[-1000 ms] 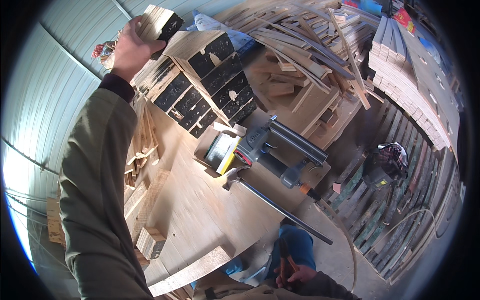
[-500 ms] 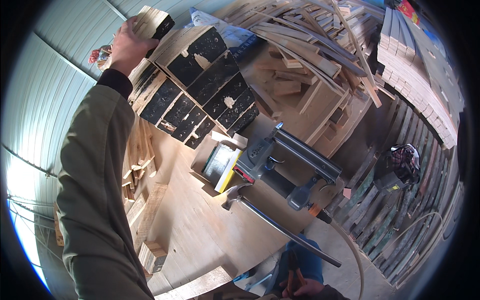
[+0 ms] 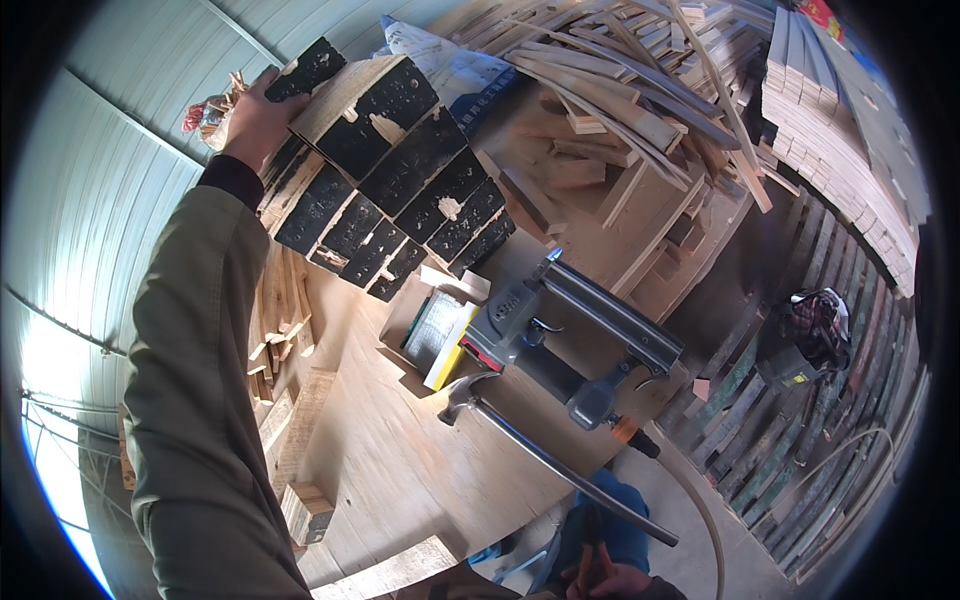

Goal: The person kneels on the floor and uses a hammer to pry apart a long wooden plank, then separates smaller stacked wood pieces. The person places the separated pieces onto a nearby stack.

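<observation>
At the upper left my left hand (image 3: 258, 120) closes on a wooden block with a black end (image 3: 308, 70), at the top corner of a stack of wooden blocks with black ends (image 3: 405, 195). Its fingers are partly hidden behind the block. Low in the head view, my right hand (image 3: 622, 580) is wrapped around pliers with orange handles (image 3: 600, 562); their dark jaws point away from me. Between the hands lie a nail gun (image 3: 535, 345), a claw hammer (image 3: 565, 462) and an open cardboard box (image 3: 405, 300) with silvery strips inside.
The tools and box rest on a wooden board (image 3: 400, 470). Loose offcuts (image 3: 610, 110) are heaped at the far side, beside stacked slats (image 3: 840, 170). An air hose (image 3: 700, 485) runs from the nail gun. A dark bag (image 3: 805, 340) sits on the slatted platform at right.
My left hand has tilted and lowered the top block against the stack, so its black end faces me more. My right hand still holds the pliers.
</observation>
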